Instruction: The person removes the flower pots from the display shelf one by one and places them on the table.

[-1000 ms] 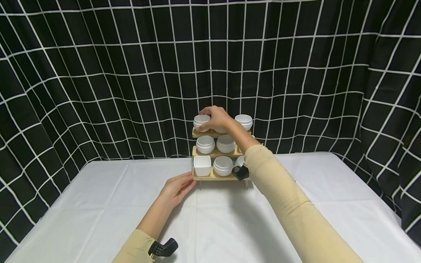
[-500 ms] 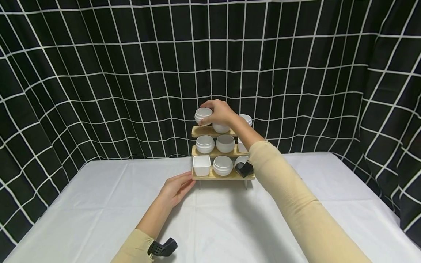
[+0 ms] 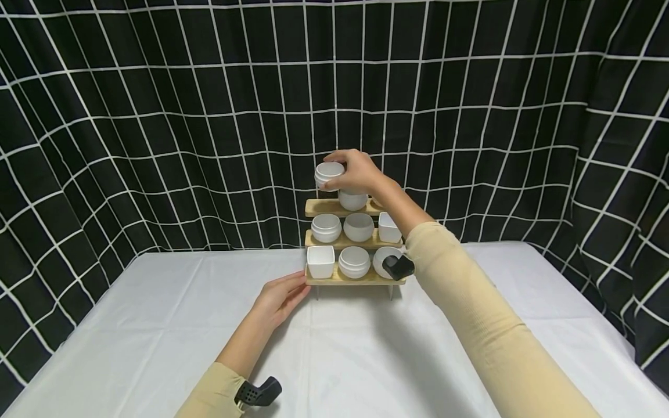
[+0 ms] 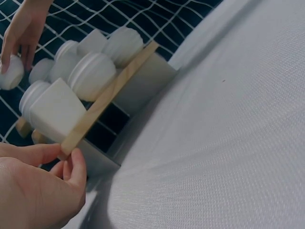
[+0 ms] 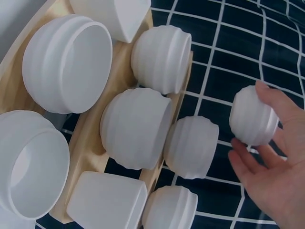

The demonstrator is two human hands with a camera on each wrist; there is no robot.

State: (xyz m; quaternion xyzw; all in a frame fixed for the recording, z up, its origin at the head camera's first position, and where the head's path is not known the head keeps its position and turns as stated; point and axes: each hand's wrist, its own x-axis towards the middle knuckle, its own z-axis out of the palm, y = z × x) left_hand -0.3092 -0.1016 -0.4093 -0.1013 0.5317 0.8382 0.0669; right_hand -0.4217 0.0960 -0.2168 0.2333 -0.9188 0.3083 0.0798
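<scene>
A three-tier wooden stand (image 3: 320,207) with white bowls stands on the table. My right hand (image 3: 360,172) grips a small ribbed white bowl (image 3: 329,170) between thumb and fingers, raised over the left end of the top tier. In the right wrist view, this bowl (image 5: 252,117) hangs apart from the others. Another bowl (image 3: 353,201) sits mid-tier below my hand; my forearm hides the top tier's right end. My left hand (image 3: 279,297) pinches the left end of the lowest board (image 4: 107,99), thumb on one side and fingers on the other.
The middle tier bears two round bowls and a square one (image 3: 389,227). On the lowest are a square bowl (image 3: 320,262), a ribbed bowl (image 3: 354,263) and a round bowl (image 3: 382,261). White cloth (image 3: 209,302) covers the table; a black gridded curtain (image 3: 235,128) hangs behind.
My right hand has lifted the ribbed bowl off the top tier's left end, moving it up and slightly right. The left hand has stayed on the lowest board.
</scene>
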